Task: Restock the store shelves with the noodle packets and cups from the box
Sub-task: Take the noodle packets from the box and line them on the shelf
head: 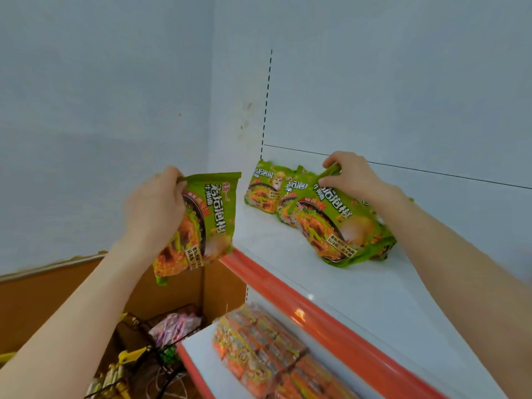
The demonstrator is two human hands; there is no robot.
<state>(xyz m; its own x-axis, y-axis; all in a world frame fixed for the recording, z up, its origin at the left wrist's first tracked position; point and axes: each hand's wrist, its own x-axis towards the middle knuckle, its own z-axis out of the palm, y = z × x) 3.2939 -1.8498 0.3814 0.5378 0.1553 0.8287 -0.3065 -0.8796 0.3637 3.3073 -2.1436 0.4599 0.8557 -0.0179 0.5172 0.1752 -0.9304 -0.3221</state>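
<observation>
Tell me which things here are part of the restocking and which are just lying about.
In the job: left hand gripping a green noodle packet; right hand pinching the front packet on the top shelf; cardboard box.
Lying about: orange packs on the lower shelf; wire rack.

One green noodle packet (198, 223) held aloft beside shelf (288, 263); other green packets (316, 220) lean in row on it.

left hand (154, 208) – grips packet (201, 223); right hand (352, 177) – pinches shelf packet (339, 226)
</observation>
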